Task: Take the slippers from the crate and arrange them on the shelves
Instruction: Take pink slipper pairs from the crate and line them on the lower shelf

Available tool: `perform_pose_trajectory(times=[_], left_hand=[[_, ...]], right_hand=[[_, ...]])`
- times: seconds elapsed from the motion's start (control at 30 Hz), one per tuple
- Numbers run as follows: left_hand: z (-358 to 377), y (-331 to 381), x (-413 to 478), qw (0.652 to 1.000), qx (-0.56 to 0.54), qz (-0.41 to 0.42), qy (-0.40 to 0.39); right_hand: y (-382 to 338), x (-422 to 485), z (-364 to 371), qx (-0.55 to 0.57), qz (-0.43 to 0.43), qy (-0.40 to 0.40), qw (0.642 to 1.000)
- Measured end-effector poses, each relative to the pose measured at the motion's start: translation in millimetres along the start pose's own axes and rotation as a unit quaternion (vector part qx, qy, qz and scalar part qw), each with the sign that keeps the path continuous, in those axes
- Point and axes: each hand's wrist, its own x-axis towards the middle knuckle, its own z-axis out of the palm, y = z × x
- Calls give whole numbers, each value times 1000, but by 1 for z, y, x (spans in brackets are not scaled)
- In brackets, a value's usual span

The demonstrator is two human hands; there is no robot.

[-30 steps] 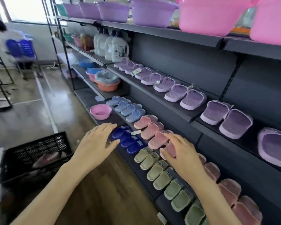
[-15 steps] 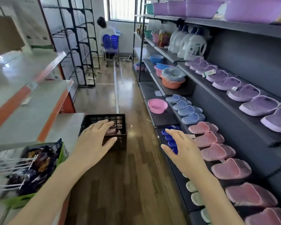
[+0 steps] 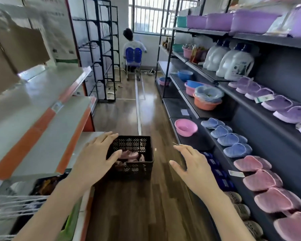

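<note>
Black lattice crate point(image 3: 135, 168) on the floor mid-aisle, a few pink slippers point(image 3: 131, 154) heaped inside. Left hand point(image 3: 94, 160) spread flat over its left rim, empty. Right hand point(image 3: 195, 169) empty too, fingers straight, beside shelves point(image 3: 202, 143) holding blue, pink and purple shelved pairs point(image 3: 261, 180).

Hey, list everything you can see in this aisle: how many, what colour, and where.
crate: one, black, on the floor ahead
slippers in crate: few, pink, count unclear
pink slippers: a row, pink, lower shelf, nearest
light blue slippers: four, light blue, lower shelf, farther
purple slippers: a row, purple, middle shelf
pink basin: one, pink, lower shelf, far end
detergent bottles: several, white, middle shelf, beyond slippers
left hand: one, open, by the crate
right hand: one, open, beside lower shelf
</note>
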Motion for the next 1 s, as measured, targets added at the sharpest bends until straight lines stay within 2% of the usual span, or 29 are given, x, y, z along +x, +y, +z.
perform_pose_trajectory(times=[0.37,0.8,1.0], left_hand=[[23,-73,99,1000,-7,-16,-1],[78,-99,270,998,-6,-66,-8],[103,-111,323,995,5,-91,-44]], right_hand=[[-14,122,57,-6,-13,-48,999],[44,320,107,18,-53,-64,996],[68,384,133,24,-62,-92,993]])
